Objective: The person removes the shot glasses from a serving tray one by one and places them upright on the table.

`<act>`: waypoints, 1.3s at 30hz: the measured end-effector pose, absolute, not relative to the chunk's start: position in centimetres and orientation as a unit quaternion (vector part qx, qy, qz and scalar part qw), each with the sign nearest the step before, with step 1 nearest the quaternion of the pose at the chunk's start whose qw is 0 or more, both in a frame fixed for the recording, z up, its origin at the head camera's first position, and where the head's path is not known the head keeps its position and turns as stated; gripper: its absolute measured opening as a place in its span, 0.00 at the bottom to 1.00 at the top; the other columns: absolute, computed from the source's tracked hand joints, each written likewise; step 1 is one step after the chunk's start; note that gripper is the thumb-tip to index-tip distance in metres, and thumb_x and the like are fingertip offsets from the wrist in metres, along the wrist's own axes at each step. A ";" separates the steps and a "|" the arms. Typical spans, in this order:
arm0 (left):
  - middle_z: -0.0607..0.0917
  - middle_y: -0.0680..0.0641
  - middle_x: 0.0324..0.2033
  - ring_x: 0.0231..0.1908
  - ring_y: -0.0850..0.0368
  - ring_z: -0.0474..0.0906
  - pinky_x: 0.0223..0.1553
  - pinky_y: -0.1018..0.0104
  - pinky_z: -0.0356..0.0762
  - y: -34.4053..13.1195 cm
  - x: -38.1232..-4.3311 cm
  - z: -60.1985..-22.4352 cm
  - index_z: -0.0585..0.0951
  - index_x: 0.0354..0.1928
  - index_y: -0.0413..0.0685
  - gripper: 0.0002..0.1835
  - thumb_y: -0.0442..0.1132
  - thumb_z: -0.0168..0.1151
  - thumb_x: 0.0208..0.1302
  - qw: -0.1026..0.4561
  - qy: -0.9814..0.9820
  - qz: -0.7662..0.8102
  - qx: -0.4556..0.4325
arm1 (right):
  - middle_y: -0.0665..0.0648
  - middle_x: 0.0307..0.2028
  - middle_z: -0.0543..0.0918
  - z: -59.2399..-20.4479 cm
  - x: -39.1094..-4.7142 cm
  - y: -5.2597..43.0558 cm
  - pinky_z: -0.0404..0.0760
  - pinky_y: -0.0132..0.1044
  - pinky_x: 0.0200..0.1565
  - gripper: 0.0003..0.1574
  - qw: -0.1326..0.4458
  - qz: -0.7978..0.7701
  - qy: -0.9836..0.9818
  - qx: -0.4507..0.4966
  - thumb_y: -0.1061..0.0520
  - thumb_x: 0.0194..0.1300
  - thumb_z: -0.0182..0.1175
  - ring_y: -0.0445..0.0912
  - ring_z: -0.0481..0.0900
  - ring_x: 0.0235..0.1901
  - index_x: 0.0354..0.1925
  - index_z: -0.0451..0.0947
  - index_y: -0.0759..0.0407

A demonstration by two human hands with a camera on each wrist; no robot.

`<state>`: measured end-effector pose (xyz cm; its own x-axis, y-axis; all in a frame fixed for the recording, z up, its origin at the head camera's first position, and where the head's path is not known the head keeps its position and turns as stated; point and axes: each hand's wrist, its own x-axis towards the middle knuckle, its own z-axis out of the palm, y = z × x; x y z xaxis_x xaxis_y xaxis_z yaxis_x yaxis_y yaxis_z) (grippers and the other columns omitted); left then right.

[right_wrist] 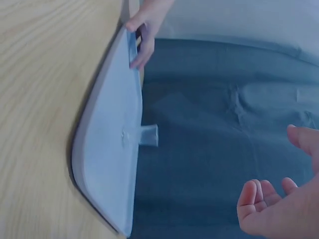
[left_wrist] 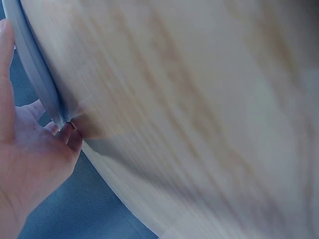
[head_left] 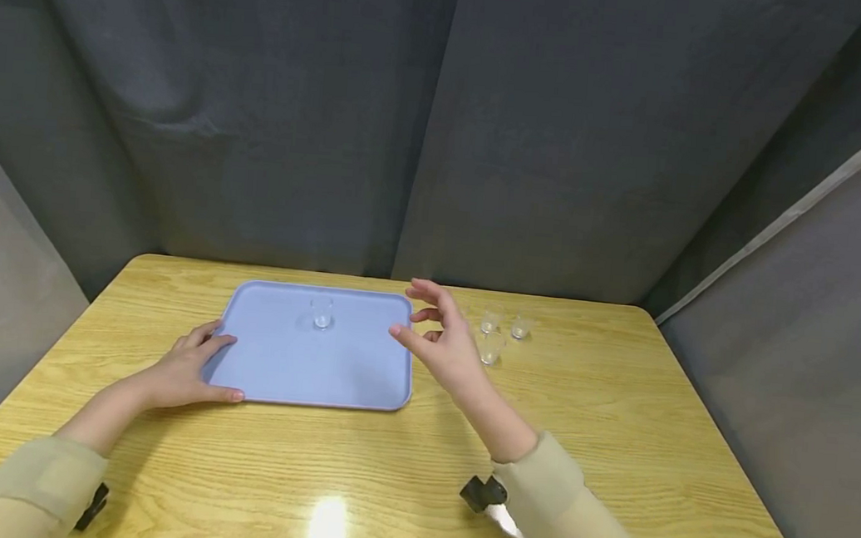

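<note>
A blue rectangular tray (head_left: 296,368) lies on the table, and one small clear glass (head_left: 321,315) stands upright near its back edge. My left hand (head_left: 185,368) holds the tray by its front left corner, the thumb along the front rim and the fingers over the left side. In the left wrist view, curled fingertips (left_wrist: 70,134) meet the tray's rim (left_wrist: 37,64). My right hand (head_left: 446,343) is raised by the tray's right edge, fingers loosely bent, thumb apart, with nothing between them. The right wrist view shows this hand (right_wrist: 284,204) away from the glass (right_wrist: 148,135).
Three more small clear glasses stand grouped on the wooden table (head_left: 614,432), right of the tray; the nearest glass (head_left: 491,348) is close beside my right wrist. A dark grey curtain (head_left: 544,144) hangs behind the table, with lighter panels at both sides.
</note>
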<state>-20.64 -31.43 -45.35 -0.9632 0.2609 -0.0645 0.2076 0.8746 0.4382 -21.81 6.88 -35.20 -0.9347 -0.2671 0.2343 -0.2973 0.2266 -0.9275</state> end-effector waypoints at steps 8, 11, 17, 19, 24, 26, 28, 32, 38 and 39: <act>0.46 0.31 0.69 0.65 0.27 0.46 0.55 0.27 0.55 -31.4 -20.4 -45.2 0.61 0.68 0.36 0.56 0.67 0.68 0.45 0.060 0.966 0.221 0.120 | 0.60 0.59 0.73 -34.2 -20.7 3.4 0.73 0.38 0.41 0.35 0.012 0.581 -0.786 0.212 0.61 0.58 0.66 0.58 0.74 0.49 0.62 0.66 0.60; 0.46 0.31 0.70 0.65 0.27 0.46 0.55 0.27 0.55 -31.4 -20.4 -45.2 0.61 0.68 0.36 0.56 0.67 0.68 0.45 0.061 0.966 0.222 0.120 | 0.55 0.59 0.73 -36.0 -21.7 2.3 0.75 0.36 0.40 0.35 0.023 0.573 -0.789 0.220 0.58 0.58 0.66 0.51 0.74 0.47 0.62 0.67 0.57; 0.46 0.31 0.70 0.65 0.27 0.46 0.55 0.28 0.55 -31.5 -20.5 -45.2 0.61 0.68 0.36 0.55 0.66 0.68 0.45 0.061 0.965 0.224 0.123 | 0.50 0.60 0.72 -38.9 -23.7 0.3 0.77 0.33 0.38 0.37 0.026 0.559 -0.800 0.215 0.54 0.57 0.68 0.49 0.74 0.47 0.63 0.66 0.53; 0.46 0.31 0.70 0.65 0.27 0.45 0.56 0.28 0.55 -31.5 -20.5 -45.2 0.61 0.68 0.36 0.55 0.66 0.68 0.45 0.061 0.965 0.225 0.123 | 0.51 0.61 0.73 -39.4 -24.3 -0.3 0.78 0.32 0.38 0.37 0.025 0.559 -0.803 0.205 0.53 0.57 0.68 0.51 0.75 0.47 0.63 0.66 0.51; 0.46 0.31 0.70 0.65 0.26 0.45 0.56 0.27 0.54 -31.5 -20.7 -45.1 0.60 0.68 0.37 0.56 0.67 0.68 0.45 0.065 0.965 0.226 0.120 | 0.51 0.61 0.72 -40.4 -25.4 -1.4 0.77 0.32 0.37 0.39 0.009 0.567 -0.804 0.179 0.51 0.56 0.69 0.53 0.75 0.49 0.64 0.66 0.51; 0.46 0.31 0.70 0.65 0.26 0.45 0.56 0.27 0.54 -31.5 -20.7 -45.1 0.60 0.68 0.37 0.56 0.67 0.68 0.45 0.066 0.965 0.226 0.119 | 0.51 0.61 0.72 -40.8 -25.7 -1.8 0.76 0.32 0.37 0.40 0.001 0.571 -0.803 0.168 0.51 0.56 0.69 0.53 0.75 0.49 0.64 0.66 0.50; 0.45 0.31 0.70 0.65 0.26 0.45 0.56 0.27 0.54 -31.5 -20.7 -45.1 0.60 0.68 0.37 0.56 0.67 0.68 0.45 0.066 0.965 0.225 0.119 | 0.51 0.61 0.73 -41.2 -26.1 -2.2 0.76 0.33 0.38 0.41 -0.006 0.575 -0.803 0.154 0.52 0.55 0.69 0.52 0.75 0.48 0.64 0.65 0.49; 0.45 0.31 0.70 0.65 0.27 0.44 0.56 0.27 0.54 -31.7 -20.6 -45.2 0.60 0.68 0.37 0.56 0.67 0.68 0.46 0.067 0.965 0.223 0.119 | 0.52 0.61 0.73 -42.3 -26.9 -3.1 0.75 0.33 0.39 0.42 -0.012 0.569 -0.811 0.133 0.52 0.55 0.69 0.51 0.75 0.47 0.66 0.64 0.50; 0.45 0.31 0.70 0.65 0.27 0.45 0.55 0.28 0.55 -31.8 -20.4 -45.2 0.59 0.69 0.38 0.56 0.67 0.67 0.46 0.068 0.965 0.225 0.119 | 0.55 0.62 0.72 -43.6 -28.2 -4.0 0.74 0.35 0.40 0.42 -0.050 0.563 -0.818 0.107 0.53 0.55 0.69 0.54 0.75 0.49 0.66 0.64 0.50; 0.45 0.31 0.70 0.65 0.27 0.45 0.55 0.27 0.55 -31.8 -20.4 -45.2 0.59 0.69 0.38 0.55 0.67 0.67 0.46 0.069 0.965 0.225 0.119 | 0.55 0.62 0.72 -43.8 -28.4 -4.1 0.74 0.35 0.39 0.43 -0.059 0.563 -0.818 0.103 0.53 0.55 0.69 0.54 0.74 0.49 0.66 0.63 0.50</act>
<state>-20.39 -31.81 -45.22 -0.9625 0.2595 -0.0789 0.1979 0.8709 0.4499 -28.42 -4.10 -43.80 -0.9720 -0.2343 0.0194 -0.1018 0.3452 -0.9330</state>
